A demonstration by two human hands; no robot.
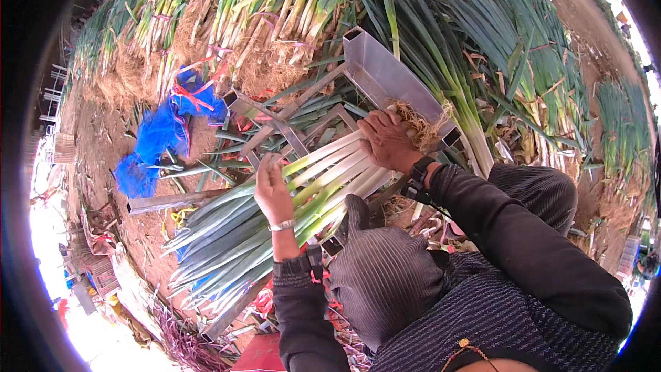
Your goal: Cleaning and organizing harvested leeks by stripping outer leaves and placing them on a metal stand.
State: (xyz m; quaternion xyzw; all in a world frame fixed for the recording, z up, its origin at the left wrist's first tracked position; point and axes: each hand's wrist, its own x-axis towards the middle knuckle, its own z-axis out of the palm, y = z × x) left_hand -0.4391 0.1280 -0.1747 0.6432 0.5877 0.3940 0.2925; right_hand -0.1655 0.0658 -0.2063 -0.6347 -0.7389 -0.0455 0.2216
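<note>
A bundle of leeks (pixel 323 186) lies aslant across a metal frame, its white shanks to the upper right and its green leaves fanning to the lower left. My right hand (pixel 390 141) is closed over the shanks near the roots (pixel 421 124), which rest by a metal trough (pixel 389 72). At the far side of the bundle, my left hand (pixel 273 191) touches the leeks where white turns to green. Its fingers are stretched out, close together and not wrapped round the stalks.
Heaps of leeks (pixel 275 10) with roots stand along the far side, and more (pixel 523 62) at the right. Blue netting (pixel 158 131) with pink ties (pixel 194 96) lies on the dirt ground at left. A red object (pixel 261 353) is at the near edge.
</note>
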